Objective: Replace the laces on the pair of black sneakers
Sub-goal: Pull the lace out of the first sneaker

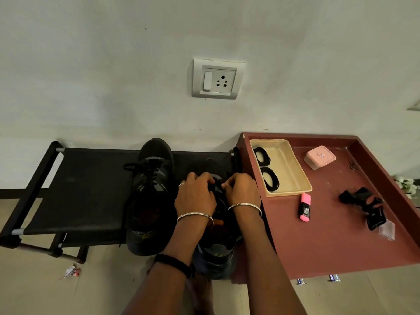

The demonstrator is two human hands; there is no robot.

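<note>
Two black sneakers stand side by side on a black fabric rack (86,192), toes toward the wall. The left sneaker (151,196) is laced, with its black lace ends loose near the toe. Both my hands are over the tongue of the right sneaker (216,251). My left hand (195,194) and my right hand (242,189) have curled fingers that pinch its black lace between them. The lace itself is mostly hidden under my fingers. Two coiled black laces (266,169) lie in a beige tray (288,169) on the maroon table to the right.
The maroon table (329,235) has a raised rim and also carries a pink lidded box (320,157), a pink highlighter (305,207) and a black strap bundle (363,205). A wall socket (217,78) is above. A wrapper scrap (71,271) lies on the floor.
</note>
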